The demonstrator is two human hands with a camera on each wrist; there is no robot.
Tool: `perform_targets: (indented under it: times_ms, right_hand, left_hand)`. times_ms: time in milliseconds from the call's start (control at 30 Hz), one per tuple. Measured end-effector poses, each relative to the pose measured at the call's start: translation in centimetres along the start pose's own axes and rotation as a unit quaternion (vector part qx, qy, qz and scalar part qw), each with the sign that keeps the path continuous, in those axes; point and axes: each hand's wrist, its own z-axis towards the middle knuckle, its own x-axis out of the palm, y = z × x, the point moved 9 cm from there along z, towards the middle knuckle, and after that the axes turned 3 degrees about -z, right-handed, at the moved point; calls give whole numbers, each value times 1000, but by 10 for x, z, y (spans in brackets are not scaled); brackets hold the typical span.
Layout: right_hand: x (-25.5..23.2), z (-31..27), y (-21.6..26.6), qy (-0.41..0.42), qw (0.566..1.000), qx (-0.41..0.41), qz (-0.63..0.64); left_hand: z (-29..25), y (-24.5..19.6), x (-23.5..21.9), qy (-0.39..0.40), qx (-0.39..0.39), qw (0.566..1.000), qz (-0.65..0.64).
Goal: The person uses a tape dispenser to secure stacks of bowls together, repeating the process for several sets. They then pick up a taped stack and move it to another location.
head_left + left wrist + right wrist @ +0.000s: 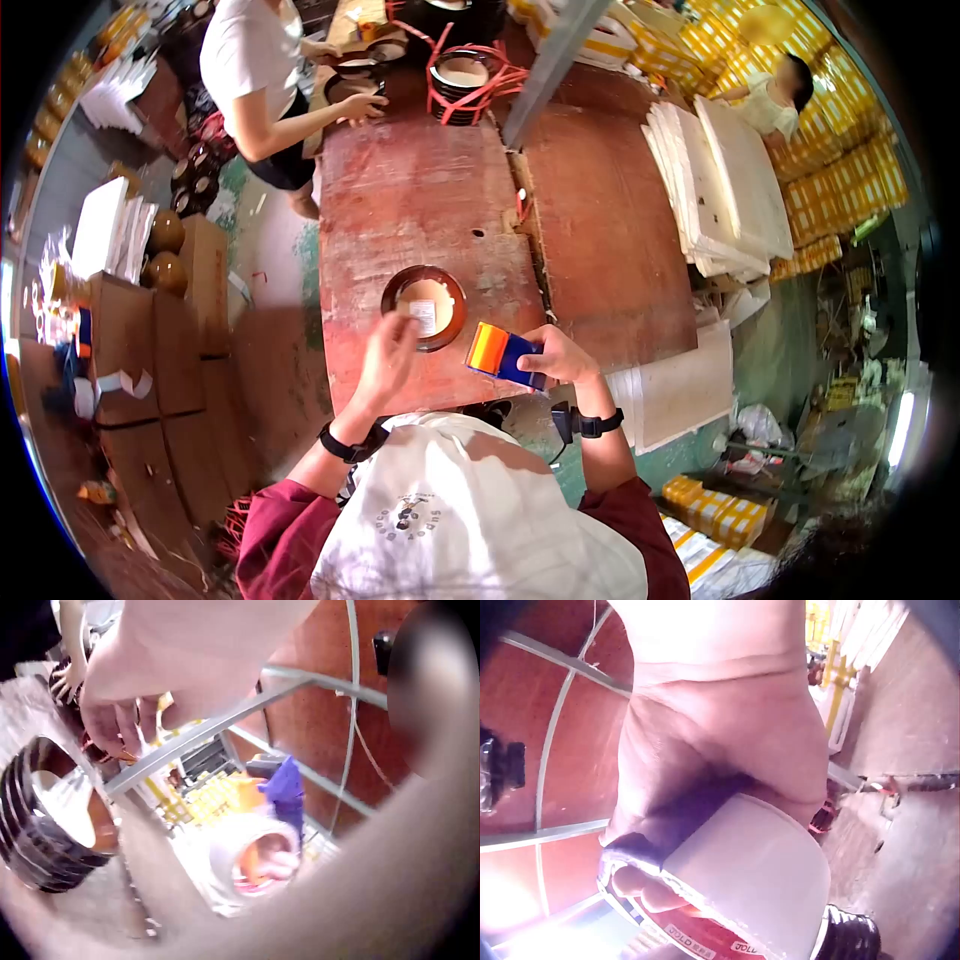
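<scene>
A stack of dark brown glazed bowls (455, 322) with pale insides stands on the red board near me. A small white printed label (424, 318) lies in the top bowl. My left hand (388, 362) hovers over the near left rim, its fingers loosely bent and nothing seen in them. To the right of the stack, my right hand (558, 357) grips a blue and orange tape dispenser (505, 355) with a wide roll. From the right wrist, fingertips (656, 896) show inside the roll's printed core, while the pale outer roll (761, 870) hides the rest.
At the far end, another bowl stack (465, 72) is bound with red twine, and a person (262, 85) handles bowls. A grey post (555, 75) rises from the table. White foam sheets (730, 180) lie along the right edge. Cardboard boxes (160, 340) stand left.
</scene>
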Motion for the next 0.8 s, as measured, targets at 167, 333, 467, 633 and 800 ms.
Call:
perform_targets:
  times_ms: [167,333,467,633,800]
  right_hand:
    - [28,36,37,35,999,11,-15]
    - [44,64,44,72,995,31,-62]
    - [46,81,44,73,992,13,-107]
    - [56,85,45,86,992,68,-68]
    - [52,94,44,57,988,59,-128]
  left_hand:
    - [-22,-27,26,182,-184,927,-270]
    - [-16,-26,2,103,-195,873,-434]
    - [-11,-12,-16,109,-165,879,-433]
    - [-5,-25,-32,105,-99,922,-360]
    - [-1,-12,-39,40,-87,954,-285]
